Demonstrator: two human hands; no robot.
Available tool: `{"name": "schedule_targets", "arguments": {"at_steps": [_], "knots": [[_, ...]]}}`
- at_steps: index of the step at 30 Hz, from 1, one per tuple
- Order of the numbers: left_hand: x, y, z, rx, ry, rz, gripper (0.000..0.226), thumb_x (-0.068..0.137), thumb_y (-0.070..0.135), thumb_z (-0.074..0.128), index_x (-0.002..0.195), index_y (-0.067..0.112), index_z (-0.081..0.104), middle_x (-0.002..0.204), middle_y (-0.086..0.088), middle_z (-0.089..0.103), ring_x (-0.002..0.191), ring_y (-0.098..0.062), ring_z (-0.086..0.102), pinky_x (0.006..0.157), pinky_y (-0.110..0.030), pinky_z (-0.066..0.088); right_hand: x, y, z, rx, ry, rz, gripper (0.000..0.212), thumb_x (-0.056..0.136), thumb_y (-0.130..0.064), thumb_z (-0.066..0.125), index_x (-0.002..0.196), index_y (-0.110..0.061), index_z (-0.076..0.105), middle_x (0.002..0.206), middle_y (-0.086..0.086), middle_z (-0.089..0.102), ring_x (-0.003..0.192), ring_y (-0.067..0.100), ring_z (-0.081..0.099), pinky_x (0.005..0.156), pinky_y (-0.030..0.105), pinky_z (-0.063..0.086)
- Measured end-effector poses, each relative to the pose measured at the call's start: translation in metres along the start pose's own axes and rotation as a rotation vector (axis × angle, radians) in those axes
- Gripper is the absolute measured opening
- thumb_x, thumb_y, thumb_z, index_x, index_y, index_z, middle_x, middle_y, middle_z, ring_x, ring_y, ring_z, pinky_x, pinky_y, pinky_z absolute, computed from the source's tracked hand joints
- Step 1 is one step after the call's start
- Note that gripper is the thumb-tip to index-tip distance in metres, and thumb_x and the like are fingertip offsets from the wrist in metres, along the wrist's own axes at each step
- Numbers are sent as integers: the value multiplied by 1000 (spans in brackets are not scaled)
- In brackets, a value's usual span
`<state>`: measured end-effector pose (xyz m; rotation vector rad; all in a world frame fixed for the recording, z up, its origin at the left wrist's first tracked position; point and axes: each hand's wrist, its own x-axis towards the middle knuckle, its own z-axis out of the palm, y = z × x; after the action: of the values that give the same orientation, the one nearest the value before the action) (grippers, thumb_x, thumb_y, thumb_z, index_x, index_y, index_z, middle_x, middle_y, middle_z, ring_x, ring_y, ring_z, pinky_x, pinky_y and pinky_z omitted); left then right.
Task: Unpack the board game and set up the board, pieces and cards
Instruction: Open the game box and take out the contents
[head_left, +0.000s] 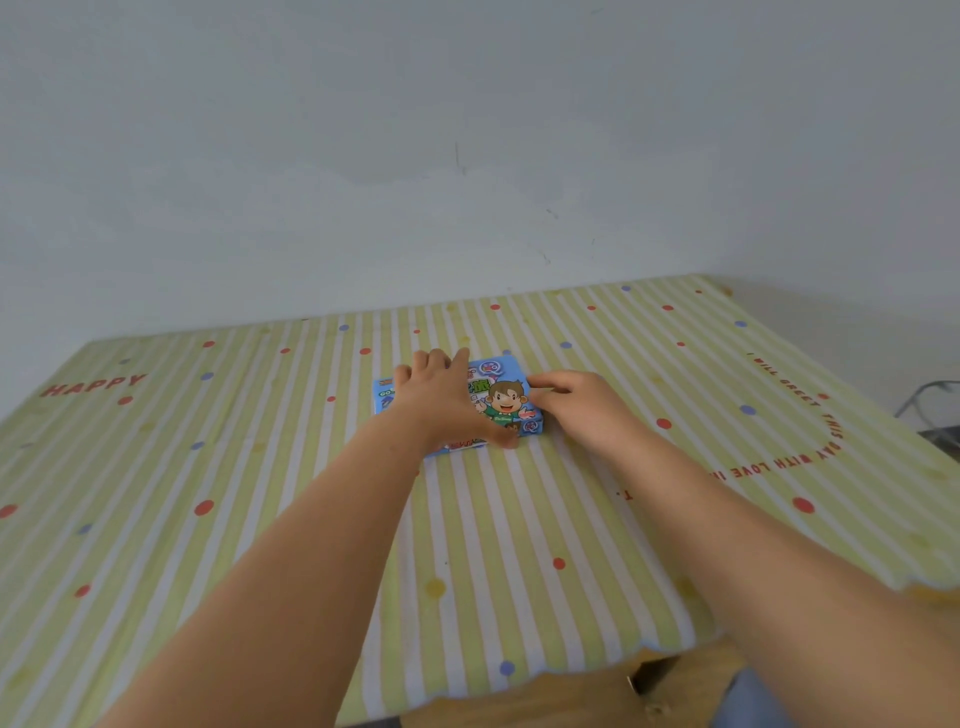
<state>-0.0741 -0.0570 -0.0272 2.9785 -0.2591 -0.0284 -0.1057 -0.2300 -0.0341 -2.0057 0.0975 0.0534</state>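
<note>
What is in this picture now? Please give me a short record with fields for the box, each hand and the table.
box: blue game box, closed, flat on the tablecloth
left hand: grips across the lid, thumb at near edge
right hand: holds the box's right edge
cloth: yellow-striped, dotted
unpacked: nothing visible yet

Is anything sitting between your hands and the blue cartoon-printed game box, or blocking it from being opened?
Nothing visible does. The left hand grips across the top of the blue cardboard game box, and the right hand holds its right edge.
</note>
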Motion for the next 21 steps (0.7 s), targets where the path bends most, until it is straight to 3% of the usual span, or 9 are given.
{"name": "schedule_targets", "arguments": {"at_steps": [3, 7, 13, 17, 21], "knots": [[-7, 0, -1, 31, 112, 25, 132, 43, 83, 66, 149, 21, 17, 133, 0, 36, 129, -22, 27, 107, -37, 19, -3, -4, -2, 29, 15, -15, 27, 93, -16, 57, 118, -14, 68, 109, 1, 71, 98, 15, 67, 86, 31, 52], [-14, 1, -9, 28, 229, 73, 124, 45, 79, 68, 145, 22, 24, 127, 0, 35, 124, -21, 28, 105, -35, 20, -7, -14, -9, 119, 19, -41, 22, 94, -15, 56, 110, -11, 71, 93, 3, 74, 78, 15, 69, 75, 27, 53], [-15, 5, -25, -112, 282, 122, 117, 47, 68, 78, 141, 22, 27, 127, 0, 34, 124, -21, 31, 109, -34, 23, -7, -30, -21, 180, 5, -93, 20, 91, -12, 61, 110, -8, 68, 95, 11, 74, 77, 22, 70, 82, 42, 58], [-14, 6, -29, -254, 240, 153, 120, 46, 56, 85, 144, 18, 25, 132, 1, 32, 128, -20, 32, 109, -36, 32, -12, -36, -27, 207, -17, -109, 24, 91, -11, 63, 114, -7, 65, 94, 14, 73, 74, 21, 72, 70, 32, 60], [-16, 6, -30, -245, 227, 194, 123, 49, 51, 86, 147, 15, 21, 139, 2, 31, 131, -19, 32, 109, -33, 32, -18, -41, -28, 205, -16, -122, 26, 89, -10, 65, 115, -7, 63, 93, 14, 72, 67, 18, 71, 59, 26, 57]]}}
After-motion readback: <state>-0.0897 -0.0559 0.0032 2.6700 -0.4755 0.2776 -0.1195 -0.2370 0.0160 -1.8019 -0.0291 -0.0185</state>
